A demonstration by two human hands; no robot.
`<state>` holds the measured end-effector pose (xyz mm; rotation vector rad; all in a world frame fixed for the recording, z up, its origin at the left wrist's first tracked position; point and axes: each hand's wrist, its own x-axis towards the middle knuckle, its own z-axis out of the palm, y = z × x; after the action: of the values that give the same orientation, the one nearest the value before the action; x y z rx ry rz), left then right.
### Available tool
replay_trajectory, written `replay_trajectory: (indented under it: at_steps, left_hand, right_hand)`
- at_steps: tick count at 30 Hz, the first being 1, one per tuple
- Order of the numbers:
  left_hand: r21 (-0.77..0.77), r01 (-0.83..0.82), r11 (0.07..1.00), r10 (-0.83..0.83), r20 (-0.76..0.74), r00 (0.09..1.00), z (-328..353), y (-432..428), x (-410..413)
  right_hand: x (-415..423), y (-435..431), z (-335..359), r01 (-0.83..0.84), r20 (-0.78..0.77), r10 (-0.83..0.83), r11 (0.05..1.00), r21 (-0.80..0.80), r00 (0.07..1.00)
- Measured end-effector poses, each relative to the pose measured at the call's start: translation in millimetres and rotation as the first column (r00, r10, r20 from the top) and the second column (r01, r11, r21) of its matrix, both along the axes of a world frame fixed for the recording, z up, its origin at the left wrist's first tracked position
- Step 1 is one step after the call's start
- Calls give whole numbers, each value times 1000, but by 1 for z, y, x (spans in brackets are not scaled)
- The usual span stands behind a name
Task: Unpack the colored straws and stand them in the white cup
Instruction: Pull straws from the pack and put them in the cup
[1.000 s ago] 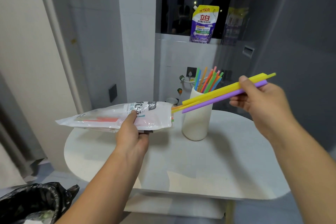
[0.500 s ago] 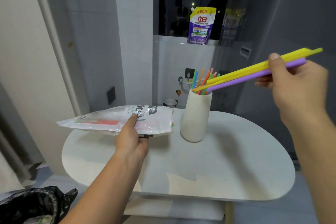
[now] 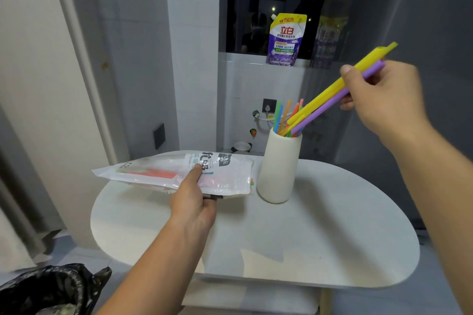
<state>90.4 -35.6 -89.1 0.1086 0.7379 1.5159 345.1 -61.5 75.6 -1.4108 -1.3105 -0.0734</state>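
Note:
A tall white cup (image 3: 279, 169) stands on the white table (image 3: 320, 233) and holds several colored straws (image 3: 282, 116). My right hand (image 3: 381, 92) is up and to the right of the cup, shut on a yellow straw (image 3: 330, 94) and a purple straw (image 3: 325, 110). Both slant down to the left, and their lower ends are at the cup's mouth among the other straws. My left hand (image 3: 194, 199) holds the straw bag (image 3: 176, 172) level above the table, left of the cup. A red straw shows through the bag.
A black trash bag (image 3: 51, 289) sits at the bottom left, below the table. A purple detergent pouch (image 3: 285, 39) stands on the window ledge behind. A grey fridge (image 3: 409, 33) rises on the right, and a small bowl (image 3: 242, 146) lies behind the table.
My right hand has drawn the yellow and purple straws out of the bag, lifted them, and tilted them so their lower ends dip into the cup. My left hand kept the bag still.

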Motion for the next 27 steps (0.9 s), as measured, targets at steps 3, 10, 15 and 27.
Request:
replay_trajectory:
  at_steps: [3,10,15,27]
  left_hand:
    - [11,10,1000,-10,-8,1000,0,-1,0]
    - [17,38,999,-38,-20,999,0,-1,3]
    - [7,41,999,-40,-18,999,1,-1,4]
    - [22,49,999,-48,-3,999,0,2,5]
  right_hand:
    - [-3,8,3,-8,29,10,999,-41,1000]
    - [-10,30,10,-32,92,49,983,-183,995]
    - [-15,48,4,-27,104,60,955,-294,993]
    - [-33,67,-46,147,291,-30,909,-390,956]
